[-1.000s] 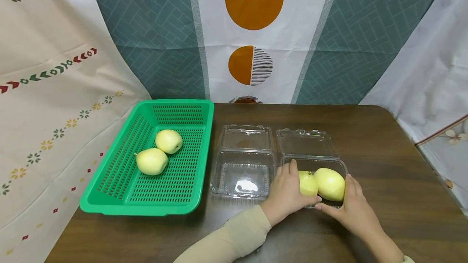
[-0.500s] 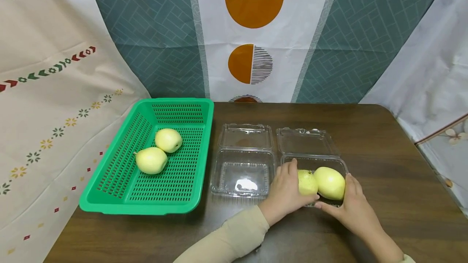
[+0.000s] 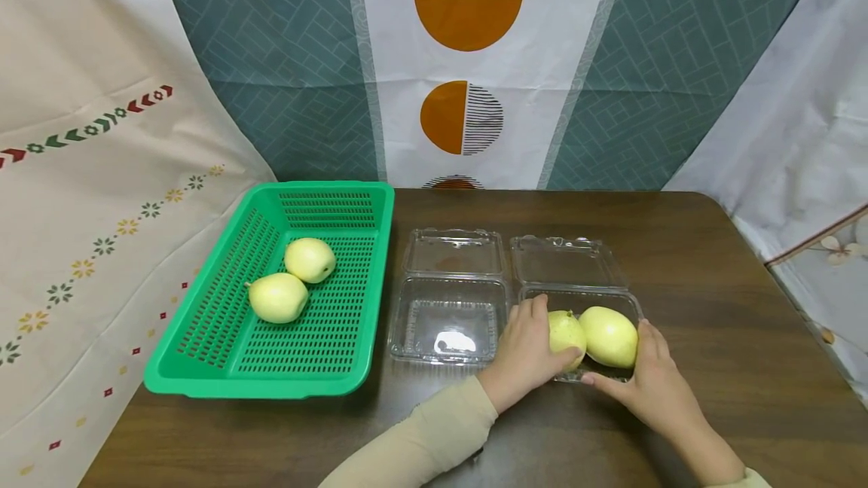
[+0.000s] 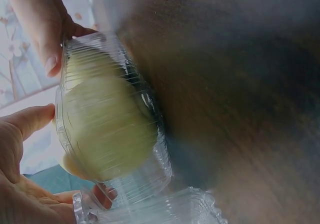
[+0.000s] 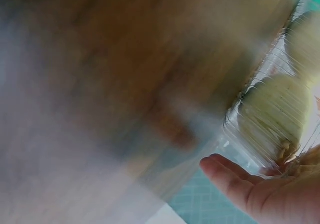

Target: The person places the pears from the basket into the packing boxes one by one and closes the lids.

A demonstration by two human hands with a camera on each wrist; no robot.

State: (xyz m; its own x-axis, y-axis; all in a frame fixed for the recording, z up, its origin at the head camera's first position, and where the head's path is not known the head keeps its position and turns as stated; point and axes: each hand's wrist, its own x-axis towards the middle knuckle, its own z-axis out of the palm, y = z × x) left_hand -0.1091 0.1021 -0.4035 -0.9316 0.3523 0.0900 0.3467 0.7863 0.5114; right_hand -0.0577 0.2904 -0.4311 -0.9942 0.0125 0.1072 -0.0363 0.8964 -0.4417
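Two pale yellow-green pears sit side by side in the right-hand clear plastic clamshell container (image 3: 568, 262), whose lid lies folded back. My left hand (image 3: 524, 352) grips the left pear (image 3: 566, 333), thumb across its front and fingers on its left side, dipping into the container. The right pear (image 3: 609, 336) lies against it. My right hand (image 3: 654, 386) holds the container's right front corner, thumb at the front and fingers along the right side. Through the ribbed plastic wall, the left wrist view shows a pear (image 4: 115, 129). My right fingers (image 5: 227, 179) appear beside the container in the right wrist view.
A second open clamshell container (image 3: 447, 322) lies just to the left. Beyond it, a green perforated basket (image 3: 271, 386) holds two more pears (image 3: 278, 297). Patterned cloths hang behind and beside the brown table (image 3: 685, 262).
My left thumb has moved up from the container's front edge onto the left pear, apart from the right thumb. That pear has shifted slightly. My right hand stays in place.
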